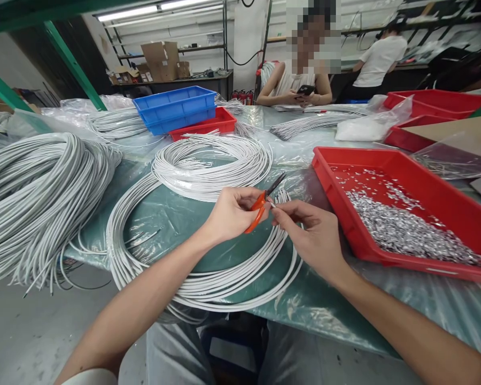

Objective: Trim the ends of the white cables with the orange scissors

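My left hand [234,214] is closed around the orange handles of a pair of scissors [260,202]. Their dark blades point up and away to the right. Close beside it, my right hand [315,235] pinches what looks like a thin white cable end between thumb and fingertips, near the scissor handles. Below both hands lies a loose coil of white cables [240,286], its cut ends bunched just behind my right fingertips. A second, tighter coil of white cables [212,179] rests beyond my left hand.
A red tray [324,166] with many small silvery pieces stands at right. Thick grey-white cable bundles [44,198] hang over the table's left edge. Blue bins [176,109] sit on a red one [224,123] behind. Across the table a person [282,88] holds a phone; another person [380,59] stands farther back.
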Demonstrator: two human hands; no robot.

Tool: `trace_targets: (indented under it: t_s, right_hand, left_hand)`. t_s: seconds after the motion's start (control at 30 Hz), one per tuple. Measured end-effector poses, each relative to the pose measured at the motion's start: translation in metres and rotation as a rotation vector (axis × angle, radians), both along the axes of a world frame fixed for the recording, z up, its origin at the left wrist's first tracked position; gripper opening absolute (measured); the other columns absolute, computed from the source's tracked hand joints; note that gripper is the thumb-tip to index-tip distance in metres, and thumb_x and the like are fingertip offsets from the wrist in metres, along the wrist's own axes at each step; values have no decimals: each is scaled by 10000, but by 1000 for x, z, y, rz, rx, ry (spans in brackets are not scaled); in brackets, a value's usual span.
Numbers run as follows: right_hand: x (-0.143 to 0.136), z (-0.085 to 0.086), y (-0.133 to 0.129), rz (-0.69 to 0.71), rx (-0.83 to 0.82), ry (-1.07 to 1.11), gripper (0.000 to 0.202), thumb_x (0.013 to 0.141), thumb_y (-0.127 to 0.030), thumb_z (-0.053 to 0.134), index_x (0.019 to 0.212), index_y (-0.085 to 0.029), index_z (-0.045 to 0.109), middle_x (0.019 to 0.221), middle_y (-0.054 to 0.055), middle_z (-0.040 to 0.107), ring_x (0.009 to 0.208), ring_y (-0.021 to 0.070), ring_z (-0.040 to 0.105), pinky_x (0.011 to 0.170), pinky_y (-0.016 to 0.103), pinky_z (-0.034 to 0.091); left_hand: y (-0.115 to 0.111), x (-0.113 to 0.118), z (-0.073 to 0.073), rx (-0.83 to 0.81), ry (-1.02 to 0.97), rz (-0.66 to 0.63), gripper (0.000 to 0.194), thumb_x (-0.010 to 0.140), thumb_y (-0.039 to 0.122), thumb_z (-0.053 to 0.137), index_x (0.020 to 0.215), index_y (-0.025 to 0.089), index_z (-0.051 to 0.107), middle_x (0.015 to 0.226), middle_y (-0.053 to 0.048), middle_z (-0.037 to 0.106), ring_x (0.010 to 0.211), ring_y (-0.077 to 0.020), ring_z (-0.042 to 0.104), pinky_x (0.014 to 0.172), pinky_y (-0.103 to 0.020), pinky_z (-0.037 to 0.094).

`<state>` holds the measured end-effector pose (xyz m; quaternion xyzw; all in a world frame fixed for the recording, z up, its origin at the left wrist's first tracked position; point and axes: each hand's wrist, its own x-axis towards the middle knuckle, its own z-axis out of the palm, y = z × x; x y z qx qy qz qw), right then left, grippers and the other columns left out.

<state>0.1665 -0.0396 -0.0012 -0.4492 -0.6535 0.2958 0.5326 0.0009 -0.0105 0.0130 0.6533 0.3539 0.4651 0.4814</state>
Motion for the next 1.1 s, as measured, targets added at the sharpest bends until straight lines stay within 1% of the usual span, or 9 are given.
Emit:
trace_targets:
  t_s: [0.2,0.43,0.53,0.6,0.67,0.77,0.87,0.97,1.1]
  right_hand:
    - [-1,-1,-3,-77,31,-59,104,832,-244,672,761,-202,735,734,28,737,632,168,623,571,289,467]
    - [-1,-3,-3,-70,33,-85,127,839,-270,661,762,-204,738,737,35,735,639,177,628,570,293,470]
    - [1,0,-1,-16,-12,-42,150,840,-291,666,744,-194,728,674,29,712,601,165,616,563,285,473]
    - [2,1,1,39,-48,-1,191,847,-320,667,715,-188,709,623,19,686,545,144,579,535,272,459]
    - [3,1,2,85,-84,30,236,862,-345,656,691,-186,689,602,16,669,512,129,547,511,262,441]
    - [4,-1,3,114,-117,53,258,881,-354,639,691,-185,680,609,18,666,507,122,534,500,257,432]
    - [4,-2,2,93,-95,44,229,878,-339,647,710,-188,688,619,14,669,522,125,542,509,259,429]
    - [3,-2,1,41,-46,16,161,860,-294,669,746,-190,717,655,16,694,580,141,591,559,268,452]
    - [1,-2,0,-10,-5,8,113,840,-254,684,769,-195,748,710,22,738,650,171,655,605,285,480]
  left_hand:
    - [2,-1,-3,37,52,5,157,700,205,716,810,93,713,634,-4,646,539,-63,521,541,-189,423]
    - [2,-1,-4,62,96,25,161,705,239,710,779,96,700,639,-2,626,546,-57,465,536,-188,398]
    - [1,-2,-4,20,54,6,196,710,249,724,834,97,717,613,6,611,523,-53,457,503,-182,373]
    - [1,-1,-3,-9,23,-2,215,709,253,739,858,99,725,591,14,593,510,-52,452,487,-179,361]
    - [1,-1,-4,-23,14,-2,227,703,263,755,858,100,726,586,16,587,507,-52,452,484,-181,363]
    - [1,-1,-4,-17,21,13,234,689,277,777,831,99,721,603,7,606,513,-53,460,493,-184,377]
    - [1,-1,-3,-28,8,10,236,685,272,785,828,96,719,602,7,608,516,-53,463,491,-180,379]
    - [0,-1,-2,-59,-30,-29,231,685,261,784,830,93,722,587,13,593,503,-50,462,470,-172,371]
    - [-1,0,1,-102,-56,-63,227,676,251,787,823,90,725,590,8,599,509,-64,513,470,-170,402]
